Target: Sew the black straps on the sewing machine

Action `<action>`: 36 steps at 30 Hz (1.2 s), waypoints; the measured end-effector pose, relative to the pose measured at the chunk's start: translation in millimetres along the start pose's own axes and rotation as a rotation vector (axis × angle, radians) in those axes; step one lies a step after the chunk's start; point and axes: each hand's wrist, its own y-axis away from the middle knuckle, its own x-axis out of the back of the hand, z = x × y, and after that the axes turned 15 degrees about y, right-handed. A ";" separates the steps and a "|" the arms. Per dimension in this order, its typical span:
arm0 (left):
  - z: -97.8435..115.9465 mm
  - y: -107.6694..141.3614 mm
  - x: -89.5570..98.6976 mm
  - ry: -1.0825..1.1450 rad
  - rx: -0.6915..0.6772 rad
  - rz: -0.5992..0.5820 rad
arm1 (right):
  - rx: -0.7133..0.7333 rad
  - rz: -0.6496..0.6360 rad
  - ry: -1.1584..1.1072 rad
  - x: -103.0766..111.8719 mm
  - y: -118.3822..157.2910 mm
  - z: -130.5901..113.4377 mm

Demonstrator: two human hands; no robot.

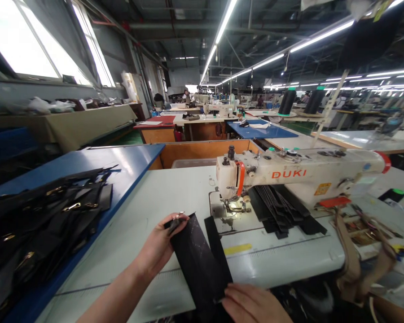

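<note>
Nearest to us, our right hand (pixel 252 305) lies at the lower edge of the black strap (pixel 200 255), its fingers close together and slightly bent; we cannot tell whether the hidden thumb grips. Our left hand (pixel 160 244) has thumb and fingers closed on the strap's upper end, beside a small metal clasp (pixel 178 218). We see the strap slanting across the front of the pale sewing table (pixel 138 215), left of the sewing machine (pixel 265 172), with a narrower black strip (pixel 217 240) along its right side.
</note>
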 end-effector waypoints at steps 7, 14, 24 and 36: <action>28.0 -0.9 5.8 -0.062 -0.063 -0.034 | -0.085 -0.131 -0.210 -3.9 -11.7 10.1; 17.3 21.5 -7.1 -0.140 0.002 -0.136 | -0.674 -0.350 -0.770 32.7 -58.2 14.8; -2.5 57.4 5.7 -1.069 -0.893 -0.628 | -0.833 -0.362 -1.279 -2.2 -88.5 -15.8; -1.4 60.7 45.4 -1.661 -0.984 -0.934 | -0.852 -0.300 -1.369 -3.6 -88.4 -18.3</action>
